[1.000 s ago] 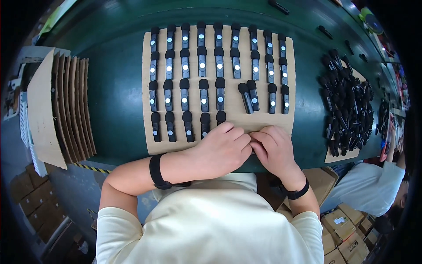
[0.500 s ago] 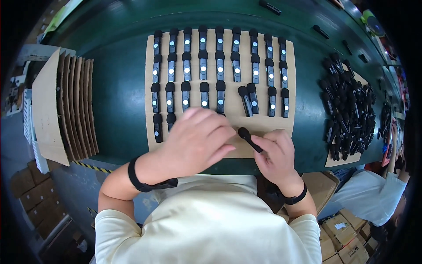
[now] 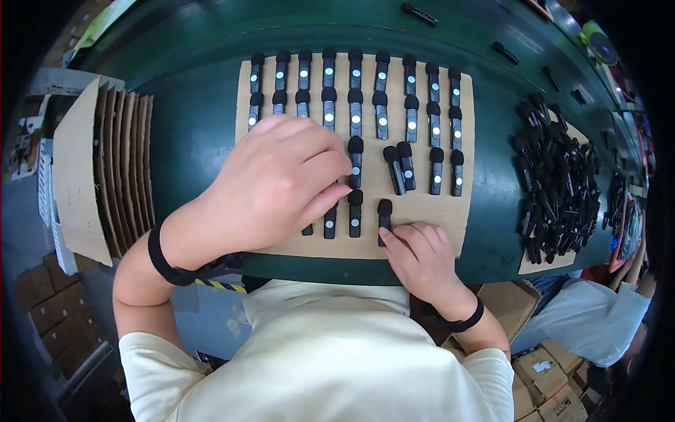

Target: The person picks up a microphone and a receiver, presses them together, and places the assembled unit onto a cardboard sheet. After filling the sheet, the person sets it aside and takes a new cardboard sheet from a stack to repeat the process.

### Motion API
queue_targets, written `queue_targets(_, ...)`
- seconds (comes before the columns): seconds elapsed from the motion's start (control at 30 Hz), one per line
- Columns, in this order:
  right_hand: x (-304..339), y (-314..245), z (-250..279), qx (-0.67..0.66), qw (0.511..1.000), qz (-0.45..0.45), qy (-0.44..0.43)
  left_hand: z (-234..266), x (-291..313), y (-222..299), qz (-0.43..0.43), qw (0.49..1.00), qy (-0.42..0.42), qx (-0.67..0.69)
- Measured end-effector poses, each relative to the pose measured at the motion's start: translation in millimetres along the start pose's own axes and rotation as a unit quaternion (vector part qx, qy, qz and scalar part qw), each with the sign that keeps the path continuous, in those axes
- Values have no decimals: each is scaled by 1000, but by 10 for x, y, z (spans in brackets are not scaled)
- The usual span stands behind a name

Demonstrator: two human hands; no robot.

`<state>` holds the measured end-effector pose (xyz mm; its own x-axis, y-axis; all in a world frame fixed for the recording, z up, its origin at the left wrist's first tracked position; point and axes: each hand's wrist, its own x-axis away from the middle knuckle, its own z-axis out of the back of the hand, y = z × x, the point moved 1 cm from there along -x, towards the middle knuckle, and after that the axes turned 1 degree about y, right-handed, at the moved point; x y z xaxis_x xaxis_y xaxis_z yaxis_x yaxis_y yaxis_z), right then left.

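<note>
A sheet of brown cardboard (image 3: 422, 214) bears rows of small black clip-on microphones with foam tips, most with a pale round dot. At its near edge, my right hand (image 3: 424, 259) pinches the lower end of one microphone (image 3: 384, 214), lined up with the near row; I see no dot on it. My left hand (image 3: 278, 186) hovers over the left part of the rows, hiding several microphones. Its fingers are curled toward the thumb beside another microphone (image 3: 356, 163); whatever they hold is hidden. Two microphones (image 3: 398, 170) lie close together, one slanted.
On the right, a heap of black microphones (image 3: 559, 176) lies on cardboard. Folded cardboard sheets (image 3: 105, 172) stand at the left of the green table (image 3: 190, 148). A few loose microphones (image 3: 420, 14) lie at the far side. Another person's sleeve (image 3: 598, 320) shows at right, near boxes (image 3: 552, 369).
My left hand has moved left and away from the right one, over the rows. The microphone in my right hand has gone from slanted to straight, in line with the near row.
</note>
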<state>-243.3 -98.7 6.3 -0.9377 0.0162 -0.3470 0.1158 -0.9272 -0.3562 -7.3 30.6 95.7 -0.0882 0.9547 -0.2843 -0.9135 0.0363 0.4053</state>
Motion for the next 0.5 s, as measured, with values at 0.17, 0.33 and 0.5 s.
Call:
queue_targets(0.17,-134,21,132,-39,998,-36,-22,-13,-128,-51,-20,999,-47,-8)
queue_targets(0.33,-302,216,318,-2,999,-45,0,33,-176,-85,-18,999,-40,6)
queue_targets(0.5,-487,371,313,50,998,-25,-7,90,-196,-120,-4,999,-28,13)
